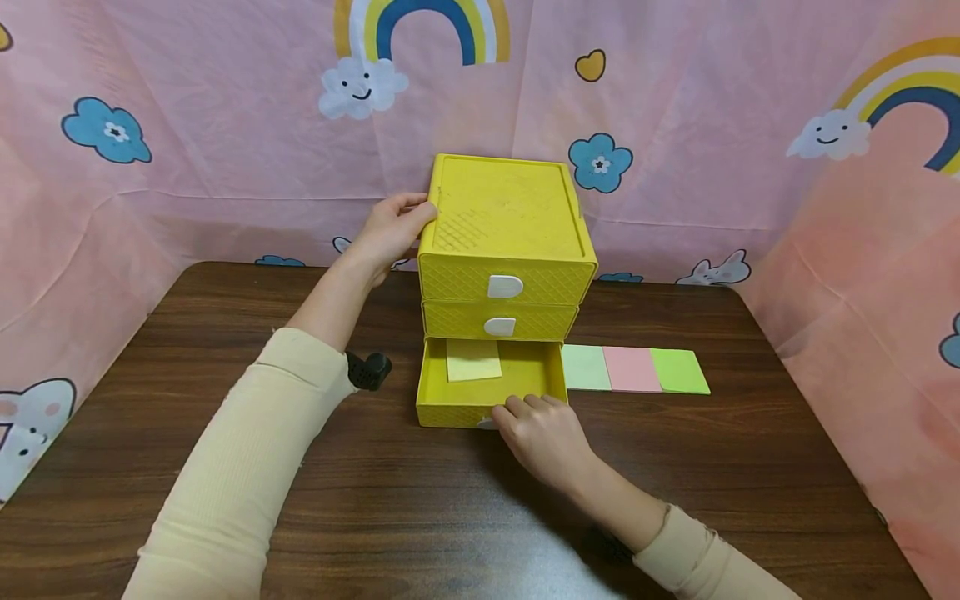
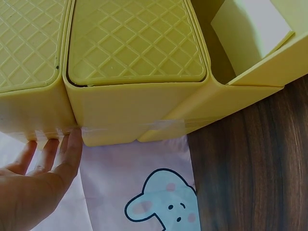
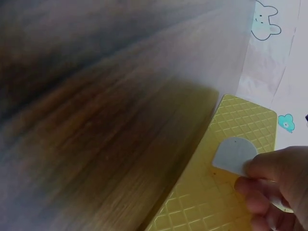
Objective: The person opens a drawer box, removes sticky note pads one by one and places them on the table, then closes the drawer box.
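Observation:
A yellow drawer cabinet [image 1: 504,208] stands on the table, its bottom drawer [image 1: 525,367] pulled out. Inside that drawer lies a pale yellow sticky note [image 1: 474,360], seen also as a pale note [image 2: 250,31] in the left wrist view. My left hand [image 1: 390,229] rests against the cabinet's left side near the top, its fingertips [image 2: 74,137] touching the wall. At the drawer's front, my right hand [image 1: 543,437] has its fingers curled, and the thumb pinches the edge of the white handle [image 3: 234,155]. Part of the grip is hidden behind the hand.
Pale green [image 1: 587,367], pink [image 1: 632,369] and bright green [image 1: 679,371] sticky notes lie in a row right of the cabinet. Two shut drawers with white handles [image 1: 505,287] sit above. Behind the brown table [image 1: 360,508] hangs a pink patterned cloth [image 1: 247,125].

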`<state>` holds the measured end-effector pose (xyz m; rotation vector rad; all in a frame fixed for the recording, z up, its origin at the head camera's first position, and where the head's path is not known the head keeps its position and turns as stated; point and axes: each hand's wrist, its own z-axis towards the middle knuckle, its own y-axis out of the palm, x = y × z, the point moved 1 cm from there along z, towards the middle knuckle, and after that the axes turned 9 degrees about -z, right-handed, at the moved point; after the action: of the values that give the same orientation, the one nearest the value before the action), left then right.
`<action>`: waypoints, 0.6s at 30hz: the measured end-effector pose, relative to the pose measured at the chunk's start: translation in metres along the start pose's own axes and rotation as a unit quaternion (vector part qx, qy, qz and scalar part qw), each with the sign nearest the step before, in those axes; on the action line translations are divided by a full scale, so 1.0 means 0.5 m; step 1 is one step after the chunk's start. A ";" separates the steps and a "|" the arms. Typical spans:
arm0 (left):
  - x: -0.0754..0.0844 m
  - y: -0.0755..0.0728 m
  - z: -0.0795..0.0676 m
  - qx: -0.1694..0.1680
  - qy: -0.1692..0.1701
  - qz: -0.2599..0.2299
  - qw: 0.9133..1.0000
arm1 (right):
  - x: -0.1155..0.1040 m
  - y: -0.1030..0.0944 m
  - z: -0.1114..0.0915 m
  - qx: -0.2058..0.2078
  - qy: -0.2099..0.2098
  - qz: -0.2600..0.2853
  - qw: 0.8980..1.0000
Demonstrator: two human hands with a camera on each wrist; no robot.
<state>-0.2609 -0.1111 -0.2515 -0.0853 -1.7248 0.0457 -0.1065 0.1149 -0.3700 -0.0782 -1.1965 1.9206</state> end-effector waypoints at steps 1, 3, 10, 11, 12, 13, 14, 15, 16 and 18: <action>0.000 0.000 0.000 0.000 0.000 0.000 1.000 | -0.001 -0.002 -0.001 0.000 -0.001 0.001 1.000; 0.000 0.000 0.000 -0.001 0.000 0.001 1.000 | -0.003 -0.005 -0.002 0.002 -0.003 0.002 1.000; 0.000 0.000 0.001 -0.001 0.000 -0.002 1.000 | -0.008 -0.013 -0.006 0.005 -0.002 0.012 1.000; 0.000 0.000 0.001 0.000 0.001 -0.001 1.000 | -0.009 -0.013 -0.007 0.003 -0.002 0.014 1.000; 0.000 0.000 0.001 0.000 0.001 0.001 1.000 | -0.010 -0.014 -0.009 0.001 -0.003 0.016 1.000; 0.000 0.000 0.001 0.000 0.001 0.002 1.000 | -0.011 -0.015 -0.010 0.000 -0.005 0.018 1.000; 0.000 0.000 0.001 0.000 0.002 0.002 1.000 | -0.012 -0.015 -0.011 -0.002 -0.008 0.019 1.000; -0.001 0.000 0.001 0.000 0.002 0.003 1.000 | -0.013 -0.016 -0.013 -0.003 -0.011 0.019 1.000; -0.001 -0.001 0.001 0.000 0.002 0.004 1.000 | -0.014 -0.017 -0.014 -0.005 -0.013 0.019 1.000; -0.002 -0.001 0.001 0.000 0.002 0.006 1.000 | -0.016 -0.019 -0.016 -0.005 -0.017 0.021 1.000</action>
<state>-0.2610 -0.1115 -0.2522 -0.0942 -1.7196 0.0543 -0.0918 0.1168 -0.3701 -0.0771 -1.2346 1.9594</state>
